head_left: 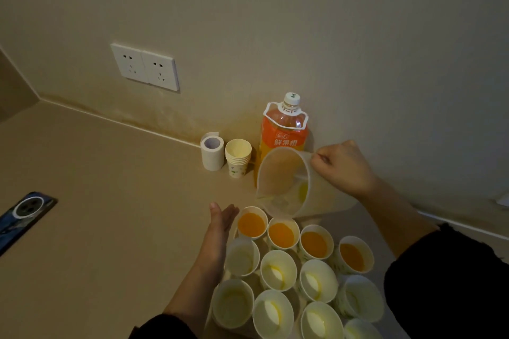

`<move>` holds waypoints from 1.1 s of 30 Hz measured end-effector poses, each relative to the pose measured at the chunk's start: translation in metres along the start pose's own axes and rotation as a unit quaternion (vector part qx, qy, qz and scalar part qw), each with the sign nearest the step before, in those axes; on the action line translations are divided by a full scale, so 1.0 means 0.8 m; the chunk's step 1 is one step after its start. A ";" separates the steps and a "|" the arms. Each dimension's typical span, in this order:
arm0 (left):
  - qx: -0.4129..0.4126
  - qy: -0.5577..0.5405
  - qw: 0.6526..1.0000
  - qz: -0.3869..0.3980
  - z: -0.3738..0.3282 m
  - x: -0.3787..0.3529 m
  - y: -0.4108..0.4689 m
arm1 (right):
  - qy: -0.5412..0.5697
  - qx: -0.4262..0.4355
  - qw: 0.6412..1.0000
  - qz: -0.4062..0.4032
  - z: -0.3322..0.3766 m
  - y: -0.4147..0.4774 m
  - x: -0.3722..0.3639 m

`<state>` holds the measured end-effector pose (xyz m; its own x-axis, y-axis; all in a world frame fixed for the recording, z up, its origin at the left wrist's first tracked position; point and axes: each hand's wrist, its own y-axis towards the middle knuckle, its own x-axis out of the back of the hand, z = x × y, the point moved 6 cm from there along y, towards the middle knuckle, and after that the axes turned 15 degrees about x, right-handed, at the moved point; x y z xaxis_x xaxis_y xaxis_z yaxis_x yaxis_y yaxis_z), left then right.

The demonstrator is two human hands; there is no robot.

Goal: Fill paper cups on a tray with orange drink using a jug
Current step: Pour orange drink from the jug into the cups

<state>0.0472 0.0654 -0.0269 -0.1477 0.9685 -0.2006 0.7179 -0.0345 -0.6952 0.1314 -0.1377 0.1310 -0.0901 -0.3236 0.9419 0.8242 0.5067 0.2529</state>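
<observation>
You face a smooth beige counter (96, 173) that meets a plain wall with a double socket (146, 67). By the wall stand a bottle (285, 132) of orange drink, a stack of cups (238, 157) and a paper roll (212, 150); a phone (24, 215) lies far left.

Your right hand (344, 168) grips the handle of the jug (283, 181), which is tipped with its spout low over the back-left filled cup (251, 224). Your left hand (220, 228) is flat, fingers straight, just beside that cup.

The jug is clear plastic and nearly drained. On the tray (347, 221), four back paper cups hold drink; the empty cups (278, 270) show pale insides.
</observation>
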 end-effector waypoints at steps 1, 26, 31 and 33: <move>0.002 0.002 1.000 0.001 0.001 -0.001 0.002 | 0.006 -0.004 1.000 -0.007 -0.003 -0.002 0.005; -0.031 0.034 0.998 -0.039 0.020 -0.002 -0.011 | -0.152 -0.004 0.985 0.083 -0.032 -0.052 -0.007; -0.036 0.031 0.998 -0.042 0.023 0.004 -0.012 | -0.165 0.004 0.979 0.116 -0.022 -0.050 -0.016; -0.031 0.030 0.998 -0.041 0.023 0.004 -0.013 | -0.167 0.000 0.978 0.128 -0.019 -0.050 -0.018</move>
<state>0.0265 0.0641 -0.0331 -0.1680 0.9804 -0.1030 0.7463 0.0583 -0.6631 0.1083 -0.1655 0.1043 -0.0590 0.0930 0.9939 0.8441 0.5362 0.0000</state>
